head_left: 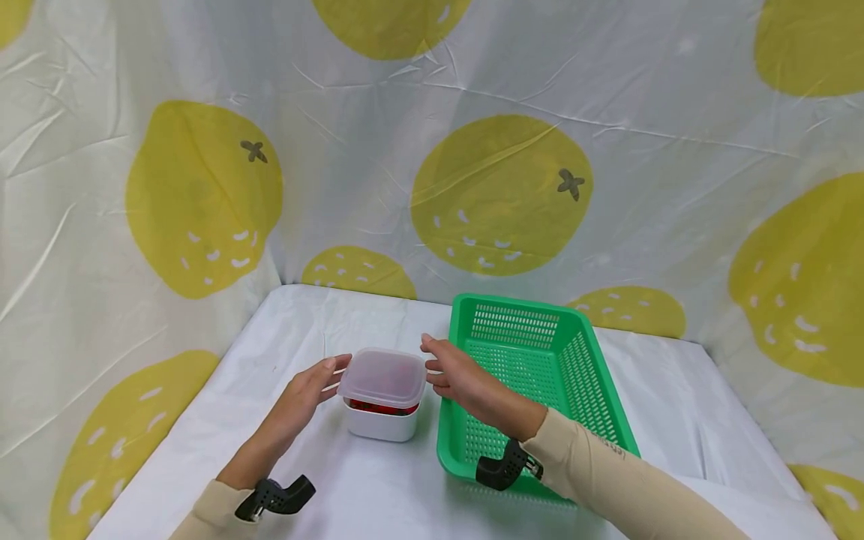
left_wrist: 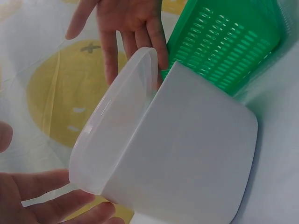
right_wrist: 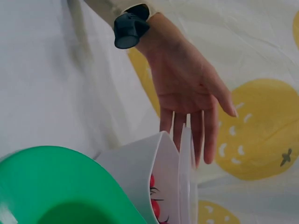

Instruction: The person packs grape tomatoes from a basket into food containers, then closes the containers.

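Note:
A white box (head_left: 383, 426) stands on the table with a translucent lid (head_left: 385, 375) lying loosely over its top. The lid is tilted, and a gap shows along the front side. Small red tomatoes with green stems (right_wrist: 155, 205) are visible inside through that gap. My left hand (head_left: 304, 394) is on the box's left, its straight fingers right at the edge of the lid. On the other side my right hand (head_left: 466, 379) reaches over the basket's left rim, fingers extended and relaxed beside the lid. Neither hand grips anything.
A green perforated basket (head_left: 523, 304) sits just right of the box, under my right forearm. White cloth (head_left: 304, 322) covers the table. Behind and at the sides hang pale curtains (head_left: 351, 150) printed with large yellow fruit.

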Available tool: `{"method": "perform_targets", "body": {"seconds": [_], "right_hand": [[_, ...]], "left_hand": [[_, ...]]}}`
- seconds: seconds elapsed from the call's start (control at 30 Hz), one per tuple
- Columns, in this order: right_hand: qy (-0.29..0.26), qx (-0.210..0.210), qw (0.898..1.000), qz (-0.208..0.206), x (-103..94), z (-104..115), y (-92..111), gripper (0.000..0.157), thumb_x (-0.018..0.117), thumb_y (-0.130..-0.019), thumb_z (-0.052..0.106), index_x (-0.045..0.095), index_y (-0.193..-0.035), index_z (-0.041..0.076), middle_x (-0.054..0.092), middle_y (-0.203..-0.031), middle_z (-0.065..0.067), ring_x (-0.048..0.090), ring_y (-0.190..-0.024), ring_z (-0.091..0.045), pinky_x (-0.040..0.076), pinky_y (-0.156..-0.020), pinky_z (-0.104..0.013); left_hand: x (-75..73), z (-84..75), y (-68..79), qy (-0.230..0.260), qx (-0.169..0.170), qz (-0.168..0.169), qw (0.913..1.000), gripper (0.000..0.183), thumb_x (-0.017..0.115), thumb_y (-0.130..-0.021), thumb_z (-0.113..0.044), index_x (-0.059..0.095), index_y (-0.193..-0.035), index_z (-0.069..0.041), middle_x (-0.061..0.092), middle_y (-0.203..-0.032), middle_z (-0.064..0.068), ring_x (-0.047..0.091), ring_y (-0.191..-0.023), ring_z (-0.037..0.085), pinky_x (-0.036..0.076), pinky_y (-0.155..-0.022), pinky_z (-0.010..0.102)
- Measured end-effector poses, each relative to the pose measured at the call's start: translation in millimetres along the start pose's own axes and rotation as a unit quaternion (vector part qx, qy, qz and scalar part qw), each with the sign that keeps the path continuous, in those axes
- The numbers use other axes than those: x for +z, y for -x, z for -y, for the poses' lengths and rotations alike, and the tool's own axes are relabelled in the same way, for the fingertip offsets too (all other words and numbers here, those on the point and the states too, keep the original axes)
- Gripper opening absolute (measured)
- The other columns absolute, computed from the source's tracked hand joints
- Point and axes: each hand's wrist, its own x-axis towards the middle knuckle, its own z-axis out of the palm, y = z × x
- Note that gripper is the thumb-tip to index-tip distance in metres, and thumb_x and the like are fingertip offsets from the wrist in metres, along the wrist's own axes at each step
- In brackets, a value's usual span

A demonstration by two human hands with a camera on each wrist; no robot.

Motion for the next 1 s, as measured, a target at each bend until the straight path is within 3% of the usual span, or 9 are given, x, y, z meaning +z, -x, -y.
{"method": "perform_targets", "body": {"seconds": [0.37,0.67,0.8,0.9,1.0], "right_hand": [[0.040,-0.008,0.999,0.036,-1.2,2.1,-1.3,0.071,0.041,-0.098,0.054,0.027,-0.149,0.006,0.027,-0.151,-0.025,0.032,-0.136,-0.044,0.027,-0.110,-0.053],[0.075,0.014,0.996,0.051,-0.8,7.2,-3.0,0.065,0.044,-0.097,0.054,0.037,-0.141,0.007,0.033,-0.148,-0.018,0.034,-0.135,-0.044,0.029,-0.109,-0.054],[0.096,0.018,0.994,0.039,0.4,7.9,-3.1,0.059,0.049,-0.096,0.051,0.043,-0.137,0.009,0.039,-0.144,-0.013,0.039,-0.133,-0.040,0.033,-0.108,-0.053],[0.160,0.010,0.987,0.023,2.8,7.9,-5.1,0.063,0.057,-0.092,0.048,0.043,-0.139,0.009,0.042,-0.143,-0.014,0.042,-0.131,-0.036,0.039,-0.103,-0.051],[0.258,-0.009,0.966,0.014,5.4,8.7,-9.2,0.073,0.064,-0.088,0.047,0.038,-0.144,0.008,0.046,-0.142,-0.014,0.046,-0.128,-0.032,0.042,-0.099,-0.049]], "left_hand": [[5.2,3.3,6.8,-0.031,0.025,-0.019,0.9990,0.051,0.036,-0.105,-0.035,0.048,-0.137,0.004,0.049,-0.140,0.020,0.049,-0.126,0.037,0.046,-0.097,0.042],[3.5,8.1,7.1,-0.055,0.052,-0.026,0.9968,0.044,0.040,-0.105,-0.027,0.051,-0.135,0.002,0.052,-0.137,0.018,0.053,-0.123,0.036,0.049,-0.094,0.039],[-0.2,8.6,5.4,-0.105,0.065,-0.024,0.9921,0.042,0.043,-0.103,-0.028,0.053,-0.134,0.000,0.056,-0.134,0.017,0.057,-0.117,0.033,0.051,-0.091,0.039],[-5.4,6.6,0.9,-0.158,0.085,-0.016,0.9836,0.043,0.052,-0.100,-0.030,0.054,-0.134,-0.004,0.058,-0.132,0.014,0.060,-0.114,0.030,0.052,-0.088,0.040],[-12.5,-0.2,-8.0,-0.206,0.104,0.020,0.9728,0.052,0.061,-0.094,-0.034,0.051,-0.137,-0.007,0.054,-0.135,0.012,0.057,-0.117,0.031,0.051,-0.091,0.043]]}}
